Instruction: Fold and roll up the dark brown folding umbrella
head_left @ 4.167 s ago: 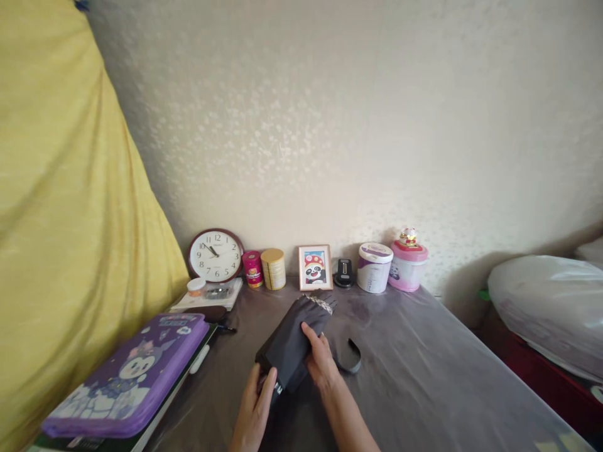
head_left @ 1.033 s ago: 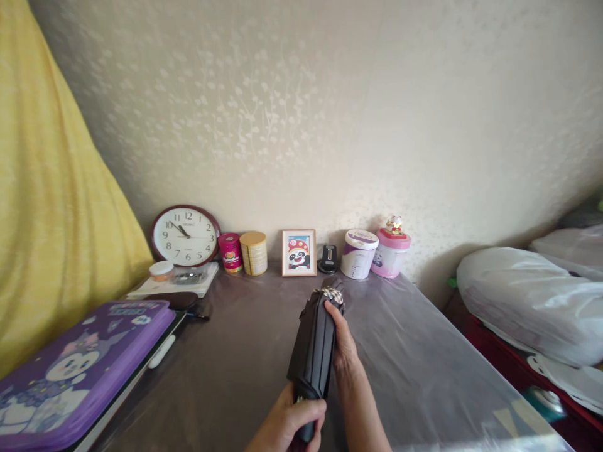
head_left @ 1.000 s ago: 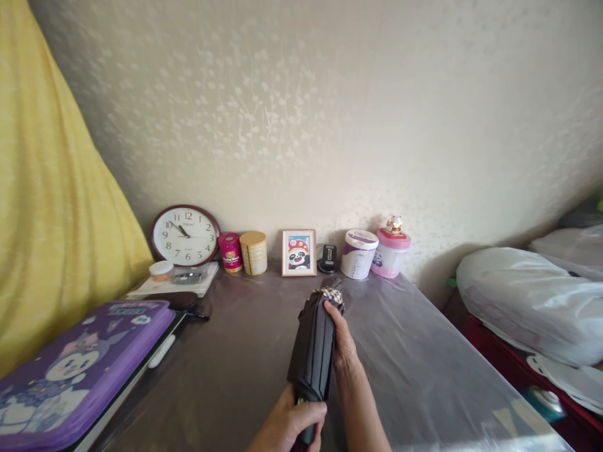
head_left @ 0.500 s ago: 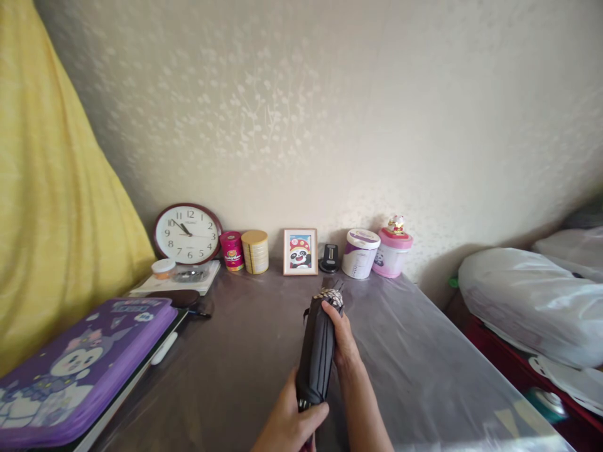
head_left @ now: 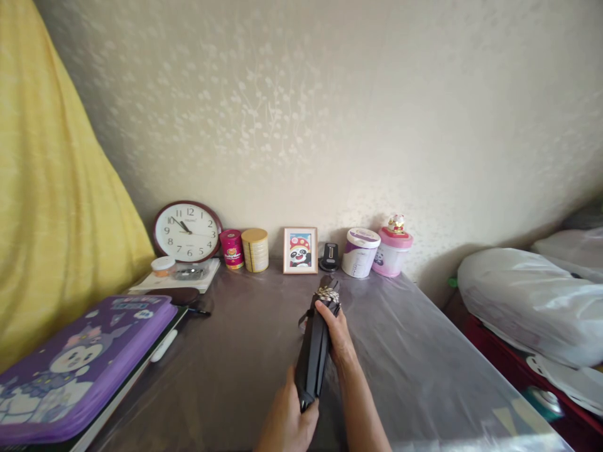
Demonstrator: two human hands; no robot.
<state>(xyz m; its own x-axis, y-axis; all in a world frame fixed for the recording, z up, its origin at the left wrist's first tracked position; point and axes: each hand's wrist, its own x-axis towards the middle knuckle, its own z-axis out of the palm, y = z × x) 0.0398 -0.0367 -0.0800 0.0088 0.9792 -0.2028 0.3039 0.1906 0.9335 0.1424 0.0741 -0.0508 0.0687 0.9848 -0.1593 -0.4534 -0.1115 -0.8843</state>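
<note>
A folded black umbrella [head_left: 313, 355] is held above the table [head_left: 414, 370], its metal rib tips pointing towards the wall. My left hand [head_left: 287, 420] is closed around its near end, at the handle. My right hand [head_left: 335, 333] is wrapped round the far part of the folded cloth, just below the rib tips, fingers curled over it.
Along the wall stand a round clock [head_left: 187, 230], a red tin [head_left: 231, 248], a gold tin [head_left: 255, 250], a panda picture frame [head_left: 300, 250], a white tub [head_left: 360, 252] and a pink tub [head_left: 392, 250]. A purple case [head_left: 80, 361] lies at left. White bags [head_left: 527, 301] lie at right.
The umbrella cloth has been gathered from a loose flat bundle into a slim tight roll. My left hand has slid lower along the handle end; the right hand still grips the far part.
</note>
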